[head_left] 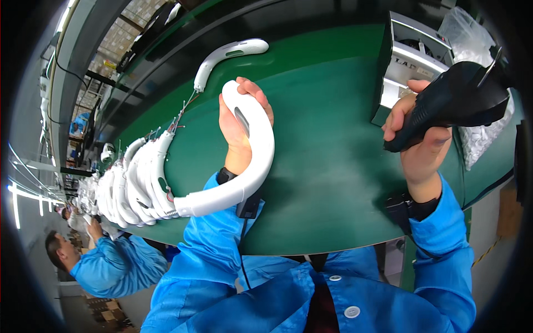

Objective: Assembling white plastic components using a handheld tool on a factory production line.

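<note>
The curved housing (265,150) is finished in plain white, broken by a dark grey inset (242,120). Black is seen on the tool (451,100) and wristbands (426,210). The worktop (327,194) is coloured deep green; the jacket (239,305), bright blue, is fastened with white buttons (352,312). White is repeated on the stacked housings (134,186).

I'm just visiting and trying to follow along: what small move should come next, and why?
Perhaps bring the black tool toward the white curved piece: the right hand grips the tool off to the right, the left hand holds the piece, and a wide gap separates tool and piece.
</note>
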Available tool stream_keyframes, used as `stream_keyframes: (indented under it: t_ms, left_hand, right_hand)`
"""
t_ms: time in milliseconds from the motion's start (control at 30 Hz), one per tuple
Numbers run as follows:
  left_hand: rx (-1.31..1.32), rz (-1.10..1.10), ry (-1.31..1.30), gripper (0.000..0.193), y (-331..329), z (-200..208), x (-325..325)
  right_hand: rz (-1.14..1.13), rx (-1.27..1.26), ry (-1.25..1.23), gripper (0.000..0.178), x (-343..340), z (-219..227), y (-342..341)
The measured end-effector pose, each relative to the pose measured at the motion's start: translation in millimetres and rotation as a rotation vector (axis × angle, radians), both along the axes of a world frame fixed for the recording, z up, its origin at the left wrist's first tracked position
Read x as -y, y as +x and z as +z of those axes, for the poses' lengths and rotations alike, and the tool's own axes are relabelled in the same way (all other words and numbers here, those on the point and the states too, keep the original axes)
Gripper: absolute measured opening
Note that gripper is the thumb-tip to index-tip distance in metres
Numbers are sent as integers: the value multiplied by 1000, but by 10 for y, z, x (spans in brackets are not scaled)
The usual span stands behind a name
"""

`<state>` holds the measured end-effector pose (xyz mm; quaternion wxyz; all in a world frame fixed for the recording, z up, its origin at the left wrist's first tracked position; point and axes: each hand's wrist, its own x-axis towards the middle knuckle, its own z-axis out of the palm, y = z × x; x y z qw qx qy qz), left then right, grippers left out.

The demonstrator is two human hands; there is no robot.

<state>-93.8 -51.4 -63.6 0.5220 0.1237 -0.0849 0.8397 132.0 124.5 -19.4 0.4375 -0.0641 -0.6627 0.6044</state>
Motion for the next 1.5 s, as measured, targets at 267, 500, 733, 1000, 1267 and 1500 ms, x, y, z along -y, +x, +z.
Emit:
stream_keyframes:
  t_ms: [267,500,733,1000,1267,1500]
  left_hand:
    - [93,275,-16,22,304,501,54]
    - [133,232,40,30,1017,535,432]
    - [118,684,-366,29,1615,835,668]
    - [84,875,-518,30,1620,584,1062]
    - [51,983,-693,30,1521,369,1229]
    - [135,593,-354,46,1200,633,1114]
  right_hand:
    - [-169,47,283,96,-76,54,78]
    - [229,-48,781,79,1128,741,100]
    - [338,-182,615,62,1487,691,-8]
    - [375,-190,545,59,1682,682,52]
    - [386,-149,607,61,1752,627,-12]
    - [-139,-345,309,63,1016,419,260]
